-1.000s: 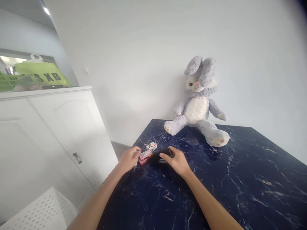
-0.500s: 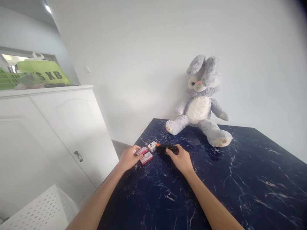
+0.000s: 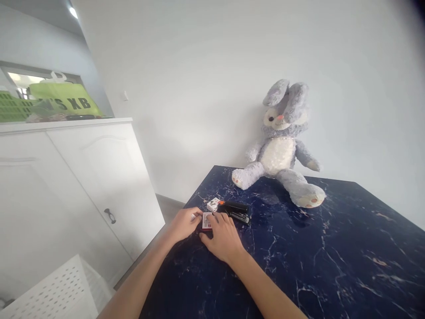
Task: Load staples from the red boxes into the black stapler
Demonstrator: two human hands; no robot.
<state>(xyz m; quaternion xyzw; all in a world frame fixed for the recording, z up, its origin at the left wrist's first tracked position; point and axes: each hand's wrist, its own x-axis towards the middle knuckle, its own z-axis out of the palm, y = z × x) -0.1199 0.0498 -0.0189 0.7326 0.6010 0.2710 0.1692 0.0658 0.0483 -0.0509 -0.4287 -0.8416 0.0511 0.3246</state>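
A small red-and-white box [image 3: 207, 221] lies on the dark blue marbled table between my two hands. My left hand [image 3: 186, 223] is closed at the box's left side, thumb and fingertips drawn together; a bit of white shows between them. My right hand [image 3: 224, 237] reaches over the box, fingers across its right part and thumb at the near edge. Just beyond stands a small white box [image 3: 213, 204] with a dark print. Beside it, a black stapler [image 3: 235, 208] with an orange tip rests by my right fingers. My right hand covers part of the red-and-white box.
A grey plush rabbit [image 3: 278, 153] sits at the table's back against the wall. Left of the table stands a white cabinet [image 3: 99, 177] carrying a green bag [image 3: 66, 99] and a green basket [image 3: 13, 108]. A white perforated container [image 3: 56, 290] is at lower left.
My right hand has let go of the stapler and moved left onto the red-and-white box. The two red-and-white boxes, side by side before, now show as one between my hands.
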